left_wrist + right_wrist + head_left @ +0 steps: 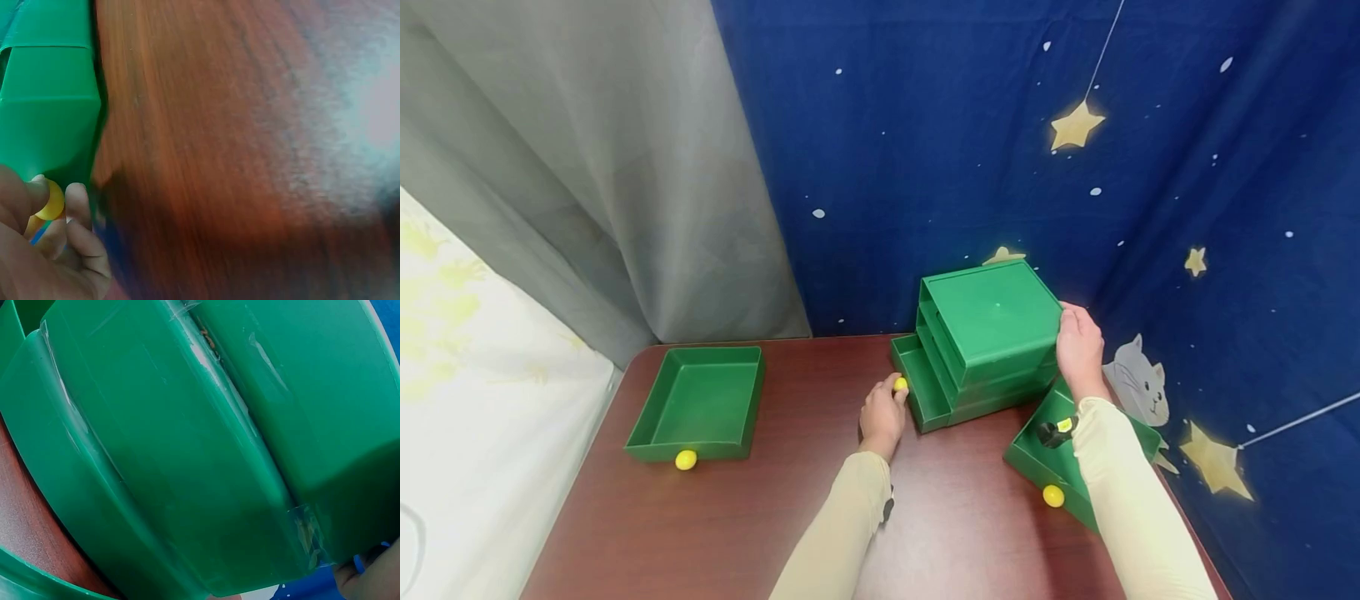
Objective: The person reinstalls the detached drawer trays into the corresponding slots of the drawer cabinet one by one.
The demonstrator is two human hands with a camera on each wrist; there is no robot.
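Head view, centre right: I judge the drawer [922, 372] light, stiff, best held by the knob [900, 384] left fingers [884, 387] pinch; right fingers [1075, 317] grip the cabinet [996, 317].

Wood-grain surface [700, 533], grey curtain [602, 167] at rear left, adjoining blue star-patterned curtain [917, 150], printed cat [1138, 385], white yellow-patterned cloth [482, 400] at left

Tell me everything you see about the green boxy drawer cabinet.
The green, boxy, plastic-looking cabinet stands upright on the reddish-brown wood-grain table, flat-topped, before a blue starry curtain. Its upper front is open; its green bottom drawer is partly out. The left hand pinches that drawer's round yellow knob; the right hand touches the cabinet's opposite end. Clear tape shows on its side.
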